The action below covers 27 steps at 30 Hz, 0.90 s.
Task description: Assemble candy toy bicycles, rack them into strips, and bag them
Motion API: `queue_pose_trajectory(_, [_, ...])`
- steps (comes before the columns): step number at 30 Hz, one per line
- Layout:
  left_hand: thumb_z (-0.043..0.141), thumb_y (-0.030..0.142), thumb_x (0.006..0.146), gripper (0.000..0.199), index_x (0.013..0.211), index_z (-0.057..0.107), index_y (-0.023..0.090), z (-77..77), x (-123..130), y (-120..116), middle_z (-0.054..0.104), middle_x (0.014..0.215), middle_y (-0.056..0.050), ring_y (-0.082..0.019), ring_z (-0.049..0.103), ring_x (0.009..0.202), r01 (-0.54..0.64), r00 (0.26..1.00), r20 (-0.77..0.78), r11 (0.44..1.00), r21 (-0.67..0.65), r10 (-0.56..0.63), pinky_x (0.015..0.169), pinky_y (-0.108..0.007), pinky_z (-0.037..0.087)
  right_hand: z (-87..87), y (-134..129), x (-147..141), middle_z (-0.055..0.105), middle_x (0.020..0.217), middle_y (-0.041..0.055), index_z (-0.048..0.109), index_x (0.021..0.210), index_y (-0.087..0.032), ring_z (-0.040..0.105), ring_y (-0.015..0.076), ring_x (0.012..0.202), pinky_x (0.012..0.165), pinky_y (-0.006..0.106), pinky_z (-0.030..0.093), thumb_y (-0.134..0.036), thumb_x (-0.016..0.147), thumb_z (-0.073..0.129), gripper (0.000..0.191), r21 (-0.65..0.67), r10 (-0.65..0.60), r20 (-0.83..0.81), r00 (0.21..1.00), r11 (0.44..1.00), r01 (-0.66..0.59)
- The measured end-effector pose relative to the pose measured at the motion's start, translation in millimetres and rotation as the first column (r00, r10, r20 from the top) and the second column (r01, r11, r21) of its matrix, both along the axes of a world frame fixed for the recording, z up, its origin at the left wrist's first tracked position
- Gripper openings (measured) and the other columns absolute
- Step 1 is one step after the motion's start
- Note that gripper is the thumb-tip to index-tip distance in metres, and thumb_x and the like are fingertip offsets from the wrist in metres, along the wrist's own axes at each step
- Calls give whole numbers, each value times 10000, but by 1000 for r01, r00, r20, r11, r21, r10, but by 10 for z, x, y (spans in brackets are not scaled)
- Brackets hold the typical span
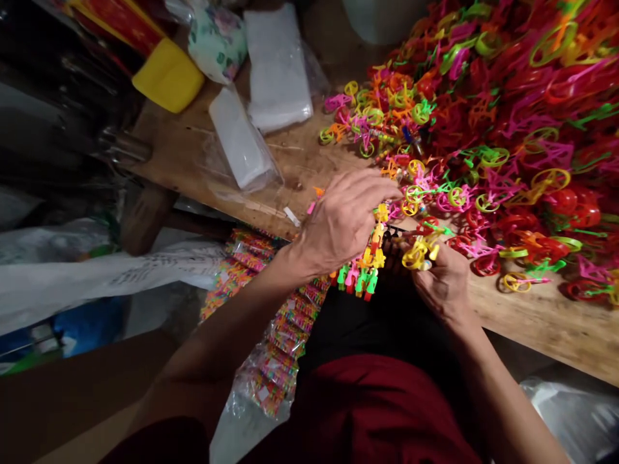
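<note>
My left hand (341, 216) is curled over a row of small plastic toy figures (360, 277) in yellow, green, pink and red, at the table's front edge. The fingers' undersides are partly hidden. My right hand (447, 277) is closed, pinching a yellow plastic toy piece with a ring (418, 254), just right of the row. Behind both hands lies a large loose pile of toy pieces with rings and thin rods (512, 148), in red, pink, orange, green and yellow. A dark slotted piece (396, 235) shows partly between the hands.
Clear bags of packed colourful toys (285, 341) hang below the table edge at left. On the wooden table (184, 154) lie two stacks of clear plastic bags (280, 71) (242, 138), a floral cloth bundle (217, 38) and a yellow object (169, 76). A metal cylinder (126, 147) sits left.
</note>
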<state>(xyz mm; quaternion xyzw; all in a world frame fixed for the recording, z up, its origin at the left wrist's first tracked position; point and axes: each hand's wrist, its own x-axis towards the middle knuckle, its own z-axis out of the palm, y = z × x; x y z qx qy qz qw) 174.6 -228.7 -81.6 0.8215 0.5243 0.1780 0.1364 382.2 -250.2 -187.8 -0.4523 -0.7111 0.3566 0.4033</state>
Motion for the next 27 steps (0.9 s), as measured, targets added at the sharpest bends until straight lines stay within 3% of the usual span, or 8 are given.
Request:
queue_pose_trajectory(3, [387,121,911,383,1176,663,111,-171,-31,44,730,1161,-128,-276,652,1162,-14,986,-166,999,-30,9,1029,-478,484,49,91,-139,536,649,-10,494,713,-224,497,137,583,571,258,369,-188,798,474,95,73,32,87,996,997,-38])
queue_pose_trajectory(6, [361,144,930,351,1107,663,115,-210,-39,70,725,1029,-122,-270,666,1031,-5,971,-238,997,-76,-13,937,-435,493,99,150,-198,566,737,14,509,765,-218,519,154,664,617,270,375,-137,772,458,96,28,88,168,982,995,-94])
queue_pose_trajectory(14, [320,148,936,373,1072,666,114,-204,-43,38,724,1085,-125,-268,663,1056,-8,976,-217,998,-61,-5,967,-426,466,92,123,-225,642,846,51,581,889,-196,526,168,672,582,278,328,-93,728,449,233,58,95,325,941,991,-120])
queue_pose_trajectory(21, [331,156,918,406,1141,666,104,-229,-41,43,736,1081,-125,-270,665,1045,-11,982,-188,999,-53,1,962,-436,482,121,142,-331,712,984,89,662,1056,-171,622,196,804,604,277,333,-76,777,477,349,-50,141,528,837,989,-136])
queue_pose_trajectory(24, [331,168,917,406,1125,675,110,-224,-32,49,742,1070,-123,-265,668,1031,-30,982,-188,999,-45,21,959,-435,488,131,130,-281,723,1009,96,674,1052,-169,635,192,813,608,272,351,-78,839,447,324,-69,159,513,844,987,-143])
queue_pose_trajectory(27, [328,178,928,413,1136,680,120,-224,-40,45,751,1076,-106,-252,677,1027,-37,984,-178,998,-41,29,966,-416,491,150,112,-132,718,1096,114,650,1175,-160,653,202,899,672,276,432,-138,926,433,330,-6,151,419,895,986,-164])
